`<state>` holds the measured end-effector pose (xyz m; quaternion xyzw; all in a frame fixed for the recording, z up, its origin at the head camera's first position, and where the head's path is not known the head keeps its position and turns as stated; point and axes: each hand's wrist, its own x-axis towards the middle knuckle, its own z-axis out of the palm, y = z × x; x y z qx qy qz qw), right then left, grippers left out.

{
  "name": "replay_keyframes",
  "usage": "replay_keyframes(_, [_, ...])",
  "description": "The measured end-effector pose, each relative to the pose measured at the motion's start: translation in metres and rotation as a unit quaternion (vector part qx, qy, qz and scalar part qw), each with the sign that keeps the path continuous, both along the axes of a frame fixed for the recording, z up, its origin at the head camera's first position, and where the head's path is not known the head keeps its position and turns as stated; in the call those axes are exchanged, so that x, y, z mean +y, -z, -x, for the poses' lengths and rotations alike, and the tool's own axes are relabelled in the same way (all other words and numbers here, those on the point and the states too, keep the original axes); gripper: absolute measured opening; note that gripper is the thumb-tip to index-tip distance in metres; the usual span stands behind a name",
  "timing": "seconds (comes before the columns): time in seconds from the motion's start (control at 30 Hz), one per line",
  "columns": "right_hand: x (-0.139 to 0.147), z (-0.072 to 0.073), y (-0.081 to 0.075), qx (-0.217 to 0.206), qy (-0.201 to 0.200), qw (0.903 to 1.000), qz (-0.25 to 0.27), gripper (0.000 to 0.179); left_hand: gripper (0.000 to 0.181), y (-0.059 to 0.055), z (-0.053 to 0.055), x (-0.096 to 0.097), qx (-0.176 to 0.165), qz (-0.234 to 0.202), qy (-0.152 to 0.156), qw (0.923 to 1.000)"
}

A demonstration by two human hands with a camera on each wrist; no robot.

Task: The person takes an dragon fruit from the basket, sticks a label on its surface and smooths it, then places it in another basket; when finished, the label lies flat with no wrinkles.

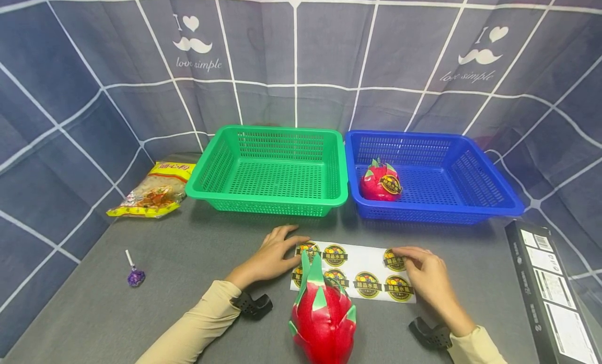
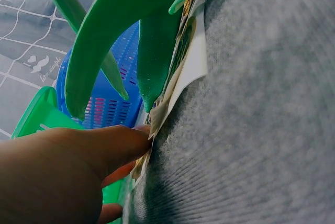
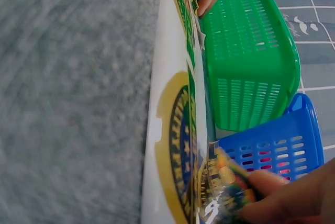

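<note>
R wrist view shows what head view leaves vague: R hand (image 1: 430, 275) has thumb & fingertip closed in a pinch on a gold-and-black sticker (image 3: 225, 192), part of it raised off the white sticker sheet (image 1: 364, 257). L wrist view adds that the sheet's edge buckles up by the L hand (image 1: 275, 251), which is loosely spread, fingers fairly straight, touching the sheet's 10 o'clock corner; can't tell how hard it presses. Head view alone gives the full layout: sheet flat-ish btwn the hands, w/ a gap in its far row; large dragon fruit (image 1: 324, 322) at 7 o'clock from it, green leaf tips overlapping the sheet. Containers: green basket (image 1: 273, 207) at 10–11 o'clock from sheet, slotted floor in view; blue basket (image 1: 423, 212) at 1–2, w/ small dragon fruit (image 1: 380, 182) at its 9 o'clock end, sticker on its 4 o'clock side. Rims side by side, touching or nearly, can't tell which. Room: strip of grey tabletop (image 1: 174, 264) runs btwn sheet's 12 o'clock edge & baskets; wider stretch from L arm out to purple lollipop (image 1: 135, 276) at 9, yellow food bag (image 1: 157, 191) beyond at 10; narrower gap btwn R hand & long black box (image 1: 545, 291) at 3 o'clock.
</note>
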<state>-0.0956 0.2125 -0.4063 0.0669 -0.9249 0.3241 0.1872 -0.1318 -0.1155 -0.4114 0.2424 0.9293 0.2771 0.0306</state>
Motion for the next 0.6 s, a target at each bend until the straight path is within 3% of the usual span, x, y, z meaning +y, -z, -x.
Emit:
replay_keyframes(0.2, [0.001,0.0,-0.001,0.03,0.012,0.999,0.031,0.027,0.045,0.0,0.0,0.0,0.001,-0.001,0.002,1.0])
replay_keyframes(0.43, [-0.001,-0.001,-0.009,-0.006,0.031,0.9962,0.081,0.023,0.047,-0.001,0.001,-0.002,-0.005,-0.018,-0.001,0.9998])
replay_keyframes(0.6, [-0.001,-0.004,-0.016,-0.032,0.036,0.993,0.108,0.02,0.048,-0.008,0.003,-0.003,-0.044,-0.078,-0.032,0.9954])
